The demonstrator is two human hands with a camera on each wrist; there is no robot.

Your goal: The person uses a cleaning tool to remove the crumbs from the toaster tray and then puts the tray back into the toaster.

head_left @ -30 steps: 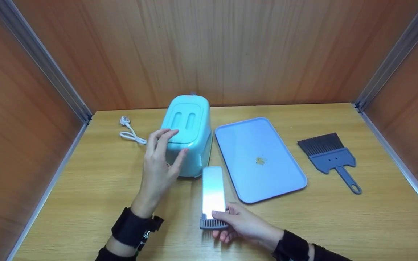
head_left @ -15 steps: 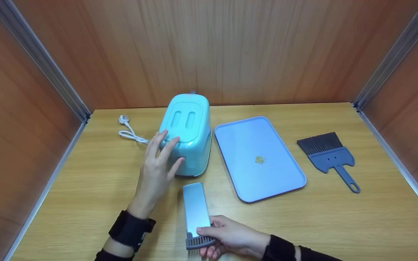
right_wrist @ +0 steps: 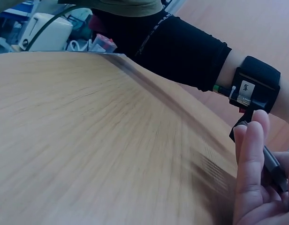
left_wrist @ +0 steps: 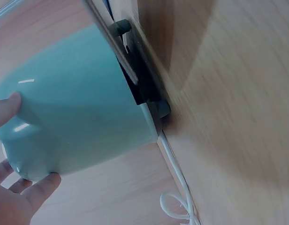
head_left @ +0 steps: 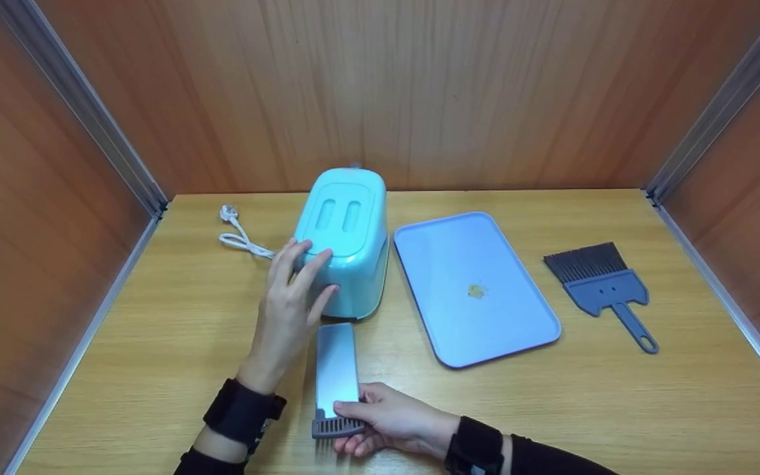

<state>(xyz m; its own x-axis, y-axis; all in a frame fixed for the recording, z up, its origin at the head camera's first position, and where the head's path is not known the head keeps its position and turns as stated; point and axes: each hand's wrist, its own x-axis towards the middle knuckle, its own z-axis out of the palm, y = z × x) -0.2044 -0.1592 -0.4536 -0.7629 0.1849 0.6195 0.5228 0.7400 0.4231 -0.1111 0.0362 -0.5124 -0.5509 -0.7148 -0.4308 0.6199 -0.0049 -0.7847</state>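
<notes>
A turquoise toaster (head_left: 352, 290) stands left of the middle, its top cover marked with two long recesses. My left hand (head_left: 286, 300) rests on its near end, thumb and fingers spread and fairly straight. In front of the toaster my right hand (head_left: 386, 419) grips a metal crumb tray (head_left: 337, 369) by its grey slotted end, thumb on top and fingers below. The crumb tray's far end lies close to the toaster's base. In the left wrist view its thin metal edge (left_wrist: 111, 42) reaches the dark underside; whether they touch, I cannot tell.
Right of the toaster lies a blue tray (head_left: 443, 264) with a small heap of yellowish crumbs (head_left: 476, 291). A grey brush (head_left: 601, 290) is farther right. The white power cord (head_left: 246, 243) and plug lie to the left. Wooden panels (head_left: 419, 99) enclose the back and sides.
My right hand has carried the crumb tray leftward, drawing it nearer to me and then slightly forward toward the toaster. My left hand has settled onto the toaster's near end.
</notes>
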